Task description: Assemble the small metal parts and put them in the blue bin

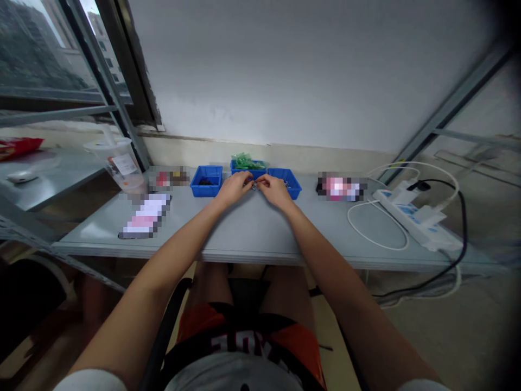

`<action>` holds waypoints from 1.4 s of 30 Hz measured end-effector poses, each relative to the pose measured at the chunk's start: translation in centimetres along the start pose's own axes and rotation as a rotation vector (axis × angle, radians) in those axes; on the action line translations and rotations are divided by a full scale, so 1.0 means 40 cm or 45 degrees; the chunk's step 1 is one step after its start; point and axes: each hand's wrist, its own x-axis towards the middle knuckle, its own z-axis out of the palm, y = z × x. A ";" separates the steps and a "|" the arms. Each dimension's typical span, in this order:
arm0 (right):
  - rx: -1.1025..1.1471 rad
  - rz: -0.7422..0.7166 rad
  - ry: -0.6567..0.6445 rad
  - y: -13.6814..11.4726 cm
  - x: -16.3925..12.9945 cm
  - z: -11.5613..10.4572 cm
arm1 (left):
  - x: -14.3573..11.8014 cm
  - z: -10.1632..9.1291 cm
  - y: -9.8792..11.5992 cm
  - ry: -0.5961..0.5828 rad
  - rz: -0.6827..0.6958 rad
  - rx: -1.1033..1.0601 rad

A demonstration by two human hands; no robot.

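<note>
Both the left hand [236,188] and right hand [274,190] curl at small shiny pieces [255,186]; grip closure unclear.

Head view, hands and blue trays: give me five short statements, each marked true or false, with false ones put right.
1. The left hand and right hand are close together near the middle blue tray. True.
2. The green pieces are in the left blue tray. False: the green pieces are in the middle blue tray.
3. Dark contents show in the left blue tray. True.
4. The power strip lies left of both hands. False: the power strip lies to their right.
5. Both forearms are bare. True.
</note>
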 end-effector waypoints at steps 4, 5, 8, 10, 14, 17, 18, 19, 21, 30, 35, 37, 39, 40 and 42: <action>0.001 0.001 -0.001 0.004 0.003 0.001 | 0.008 0.007 -0.013 0.003 0.032 -0.069; 0.000 0.001 -0.006 0.005 0.003 0.001 | 0.010 0.011 -0.015 0.012 0.043 -0.095; 0.008 -0.032 -0.026 0.009 0.002 0.003 | 0.014 0.020 -0.019 0.040 0.071 -0.201; 0.021 -0.070 -0.064 0.009 0.000 0.003 | 0.015 0.022 -0.018 0.035 0.071 -0.269; 0.020 -0.095 -0.100 0.007 -0.003 0.002 | 0.014 0.021 -0.013 0.032 0.046 -0.337; 0.022 -0.061 -0.040 0.005 -0.001 0.000 | 0.014 0.019 -0.014 0.084 0.010 -0.337; 0.029 -0.048 -0.009 0.004 0.000 -0.001 | 0.014 0.019 -0.016 0.091 0.006 -0.322; 0.042 -0.036 0.022 0.004 0.001 -0.003 | 0.014 0.019 -0.018 0.085 0.012 -0.301; 0.090 -0.007 0.067 0.004 0.003 -0.004 | 0.014 0.018 -0.023 0.053 0.046 -0.255; 0.448 0.074 -0.024 0.012 0.011 0.009 | 0.009 0.007 -0.010 0.029 0.125 -0.144; 0.501 0.071 -0.043 0.013 0.011 0.008 | 0.008 0.005 -0.008 0.022 0.146 -0.125; 0.510 0.079 -0.041 0.013 0.011 0.007 | 0.007 0.006 -0.011 0.026 0.166 -0.098; 0.528 0.091 -0.043 0.015 0.012 0.008 | 0.007 0.007 -0.013 0.030 0.185 -0.070; 0.539 0.102 -0.041 0.017 0.012 0.009 | 0.006 0.007 -0.014 0.029 0.192 -0.059; 0.556 0.123 -0.042 0.022 0.015 0.011 | 0.005 0.007 -0.014 0.022 0.198 -0.045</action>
